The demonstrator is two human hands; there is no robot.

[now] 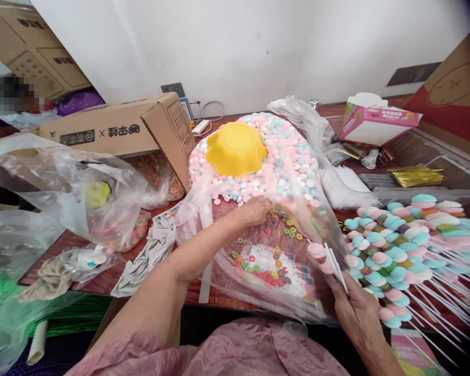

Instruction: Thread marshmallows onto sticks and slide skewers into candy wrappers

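My left hand (pixel 258 210) reaches across to the near edge of a heap of pastel marshmallows (pixel 293 156) in a large clear plastic bag. Its fingers are curled down beside loose gummy rings (pixel 291 230); their tips and anything between them are hidden. At the right, my right hand (pixel 358 310) is closed around several white sticks (pixel 334 263). Pink marshmallows (pixel 317 251) are threaded at the upper end of one stick. Just right of that hand lies a big pile of marshmallow skewers (pixel 395 256), sticks pointing to the lower right.
A yellow bowl (pixel 237 149) sits upside down on the marshmallows. Cardboard box (pixel 164 136) and grey cloth (pixel 151 256) are left. At the right are a pink carton (pixel 379 125), white bags (pixel 347 185) and gold ties (pixel 417 176). A person (pixel 15 94) is at far left.
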